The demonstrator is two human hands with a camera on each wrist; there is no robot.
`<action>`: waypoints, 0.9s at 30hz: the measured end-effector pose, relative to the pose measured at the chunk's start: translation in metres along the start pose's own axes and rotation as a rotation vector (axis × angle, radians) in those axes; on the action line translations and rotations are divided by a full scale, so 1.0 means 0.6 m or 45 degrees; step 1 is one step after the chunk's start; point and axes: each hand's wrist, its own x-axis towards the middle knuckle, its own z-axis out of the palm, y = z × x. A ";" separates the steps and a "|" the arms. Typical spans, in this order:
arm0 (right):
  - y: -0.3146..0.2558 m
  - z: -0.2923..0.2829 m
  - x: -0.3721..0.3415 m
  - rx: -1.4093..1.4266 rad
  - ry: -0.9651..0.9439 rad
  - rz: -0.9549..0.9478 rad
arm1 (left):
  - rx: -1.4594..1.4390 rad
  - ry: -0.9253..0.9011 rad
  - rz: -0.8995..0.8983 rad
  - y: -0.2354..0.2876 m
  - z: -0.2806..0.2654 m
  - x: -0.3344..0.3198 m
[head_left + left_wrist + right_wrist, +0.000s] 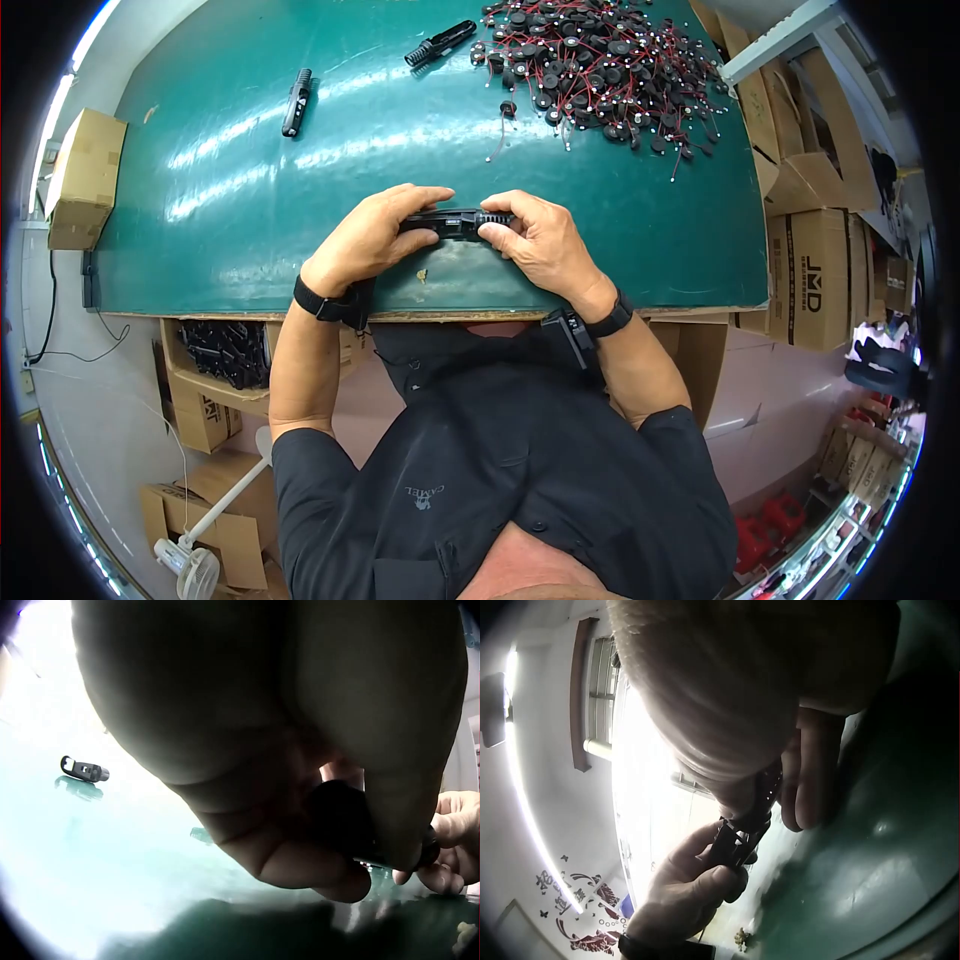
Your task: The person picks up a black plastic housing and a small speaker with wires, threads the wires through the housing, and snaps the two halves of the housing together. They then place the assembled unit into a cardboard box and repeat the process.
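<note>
A long black plastic housing with a ribbed end [460, 223] lies level between both hands, near the front of the green table. My left hand [372, 235] grips its smooth end, thumb on the near side and fingers on the far side. With thumb and fingers, my right hand [545, 245] pinches the ribbed end. In the right wrist view an opening shows in the middle of the housing [739, 838], with the left hand [690, 881] around its lower part. Dark shadow in the left wrist view hides much of the left hand's grip.
Two similar black housings lie farther back on the table [380, 280], one at left [297, 103] and one near the middle [440, 44]. A heap of small black round parts with red wires [600, 75] covers the back right. A carton [88, 180] stands at the left edge.
</note>
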 end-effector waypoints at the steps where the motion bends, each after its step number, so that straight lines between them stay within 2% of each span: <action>1: 0.004 -0.001 0.000 -0.007 0.011 -0.021 | 0.012 0.041 -0.030 -0.001 0.002 -0.002; 4: 0.004 0.000 -0.003 -0.017 0.023 -0.062 | -0.151 0.147 -0.151 -0.001 0.008 -0.013; 6: -0.004 -0.001 -0.003 0.098 -0.022 0.071 | -0.232 0.200 -0.204 0.003 0.009 -0.018; 8: -0.003 -0.002 0.000 0.149 -0.031 0.139 | 0.012 0.245 -0.003 0.010 0.010 -0.020; 9: -0.001 0.002 0.005 0.077 -0.060 0.020 | 0.129 0.267 0.103 0.013 0.012 -0.018; 10: 0.001 0.005 0.009 0.003 -0.091 -0.096 | 0.123 0.265 0.112 0.014 0.015 -0.018; 11: 0.003 0.003 0.013 -0.070 -0.123 -0.212 | 0.152 0.214 0.065 0.013 0.017 -0.019; 12: 0.006 -0.005 0.021 -0.078 -0.118 -0.210 | 0.183 0.163 0.018 0.010 0.017 -0.020; 13: 0.010 -0.014 0.037 -0.186 -0.016 -0.289 | 0.217 0.114 -0.030 0.006 0.016 -0.021; 15: 0.020 -0.034 0.079 -0.398 0.184 -0.449 | 0.241 0.168 -0.050 -0.006 0.014 -0.024; 16: 0.025 -0.043 0.101 -0.400 0.185 -0.446 | 0.265 0.217 -0.077 -0.011 0.014 -0.028; 18: 0.036 -0.060 0.150 -0.687 0.410 -0.399 | 0.292 0.269 -0.102 -0.012 0.014 -0.030; 19: 0.040 -0.062 0.168 -0.687 0.413 -0.401 | 0.280 0.288 -0.099 -0.009 0.015 -0.030; 22: 0.054 -0.056 0.203 -0.978 0.324 -0.301 | 0.257 0.325 -0.086 -0.001 0.020 -0.029; 27: 0.071 -0.062 0.194 -1.115 0.197 -0.186 | 0.273 0.317 -0.114 0.012 0.022 -0.035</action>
